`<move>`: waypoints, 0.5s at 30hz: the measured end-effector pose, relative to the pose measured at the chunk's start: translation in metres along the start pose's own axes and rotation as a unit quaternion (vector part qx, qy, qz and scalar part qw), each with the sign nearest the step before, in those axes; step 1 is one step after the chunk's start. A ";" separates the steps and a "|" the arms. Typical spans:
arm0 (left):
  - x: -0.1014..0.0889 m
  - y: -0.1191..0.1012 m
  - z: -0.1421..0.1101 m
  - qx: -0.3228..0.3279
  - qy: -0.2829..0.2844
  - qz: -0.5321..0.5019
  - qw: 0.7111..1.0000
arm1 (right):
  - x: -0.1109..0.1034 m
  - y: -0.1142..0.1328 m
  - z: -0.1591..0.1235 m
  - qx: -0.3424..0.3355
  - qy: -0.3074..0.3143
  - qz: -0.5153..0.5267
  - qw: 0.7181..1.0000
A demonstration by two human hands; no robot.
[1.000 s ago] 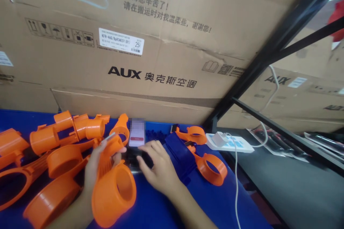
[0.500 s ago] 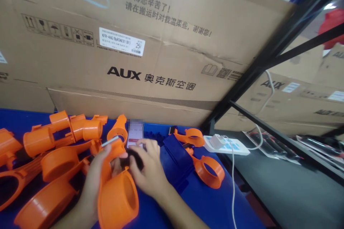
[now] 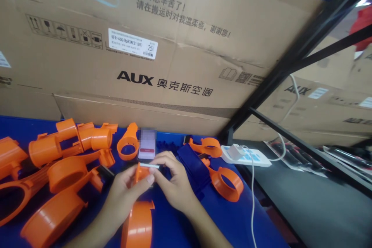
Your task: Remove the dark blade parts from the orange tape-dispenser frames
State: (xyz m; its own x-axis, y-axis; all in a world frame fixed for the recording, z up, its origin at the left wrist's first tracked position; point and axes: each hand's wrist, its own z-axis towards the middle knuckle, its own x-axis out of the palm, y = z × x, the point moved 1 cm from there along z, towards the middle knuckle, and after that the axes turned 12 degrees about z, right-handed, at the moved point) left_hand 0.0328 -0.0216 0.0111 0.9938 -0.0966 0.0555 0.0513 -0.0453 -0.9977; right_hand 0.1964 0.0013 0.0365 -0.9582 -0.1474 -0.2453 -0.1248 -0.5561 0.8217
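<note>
My left hand (image 3: 123,195) is closed round an orange plastic part (image 3: 138,217), a wide cylinder with a narrow tab at its top. My right hand (image 3: 171,180) pinches the same part's tab end, where a small toothed strip (image 3: 151,166) sits. Both hands meet over the blue table (image 3: 226,217). Just behind them a phone (image 3: 147,145) stands with its screen lit.
Several orange plastic parts (image 3: 66,170) lie in a heap at the left, and two ring-shaped ones (image 3: 226,180) lie at the right beside dark blue pieces (image 3: 193,164). A white power strip (image 3: 245,155) with a cable sits right. Large cardboard boxes (image 3: 162,46) wall off the back.
The orange part has been turned so its cylinder points down toward me. My right hand has come off the dark object on the table and now pinches the part's tab end.
</note>
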 end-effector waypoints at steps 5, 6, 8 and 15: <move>-0.009 0.006 0.009 -0.030 -0.039 -0.025 0.998 | -0.009 -0.001 0.001 0.017 -0.067 -0.015 0.997; -0.014 0.007 0.012 -0.040 -0.043 -0.041 0.997 | -0.017 -0.004 0.002 0.026 -0.095 -0.029 0.995; -0.024 0.006 0.017 -0.061 -0.029 -0.082 0.994 | -0.039 -0.012 0.004 0.041 -0.176 -0.063 0.981; -0.035 -0.012 0.016 -0.076 -0.021 -0.155 0.985 | -0.080 -0.018 0.007 0.009 -0.184 -0.085 0.979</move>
State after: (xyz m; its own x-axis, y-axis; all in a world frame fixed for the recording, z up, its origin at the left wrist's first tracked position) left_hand -0.0006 -0.0016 0.0205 0.9361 -0.0143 0.3514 0.3403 -0.2155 -0.9153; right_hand 0.2735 0.0295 0.0448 -0.9508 0.2522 -0.1798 -0.2915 -0.5324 0.7947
